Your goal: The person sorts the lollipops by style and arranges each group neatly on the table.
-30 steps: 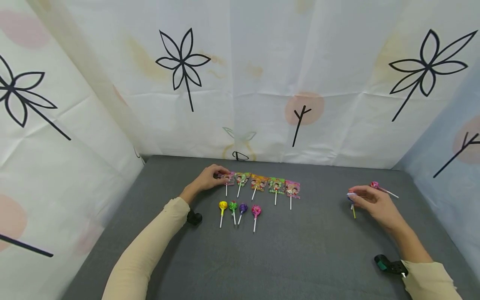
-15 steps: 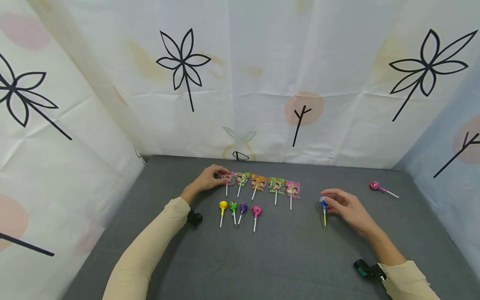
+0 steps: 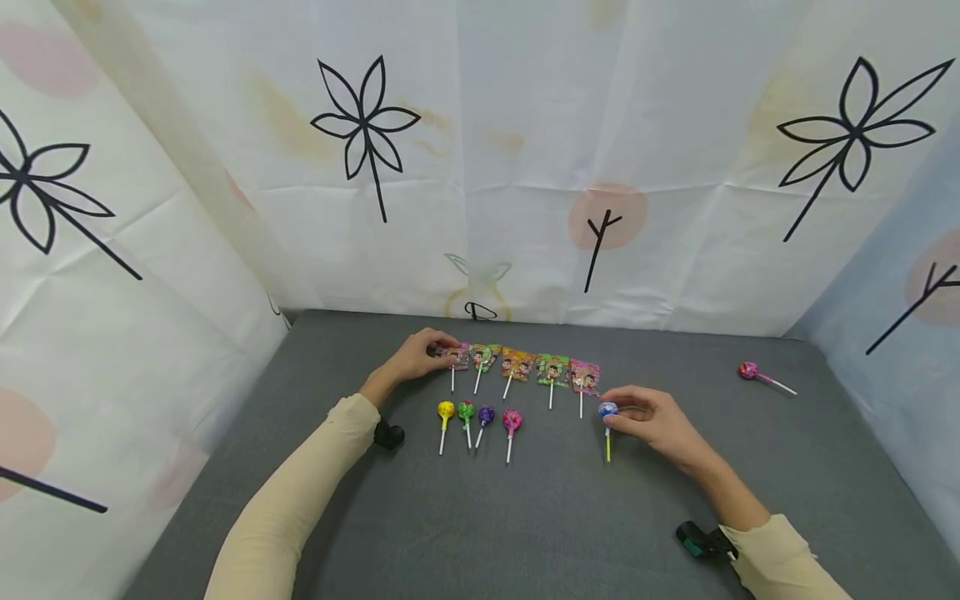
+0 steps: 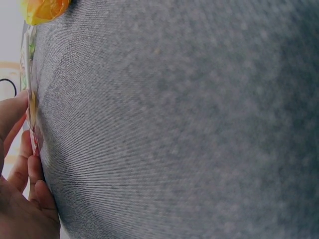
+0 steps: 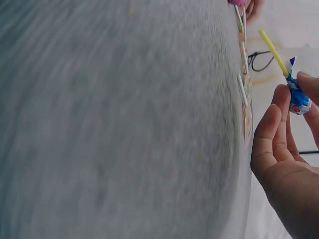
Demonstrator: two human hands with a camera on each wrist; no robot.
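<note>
My right hand (image 3: 652,422) pinches a round blue-wrapped lollipop (image 3: 608,409) by its head, the yellow stick pointing toward me; the blue lollipop (image 5: 297,97) shows between thumb and fingers in the right wrist view. At the left end of the back row, my left hand (image 3: 417,353) holds the edge of a flat lollipop (image 3: 459,358) in a pink wrapper, partly covering it. Right of it lie flat lollipops in green (image 3: 484,357), orange (image 3: 517,364), green (image 3: 553,370) and pink (image 3: 585,377) wrappers. In front are round lollipops: yellow (image 3: 446,411), green (image 3: 466,411), purple (image 3: 487,415) and pink (image 3: 512,420).
Apart from the rows, a pink-red round lollipop (image 3: 748,371) lies at the far right of the grey table (image 3: 480,525). Patterned white curtains (image 3: 510,150) stand along the back and sides.
My right hand has carried the blue lollipop leftward from beside the pink-red one at the far right to near the right end of the rows. My left hand has stayed in place.
</note>
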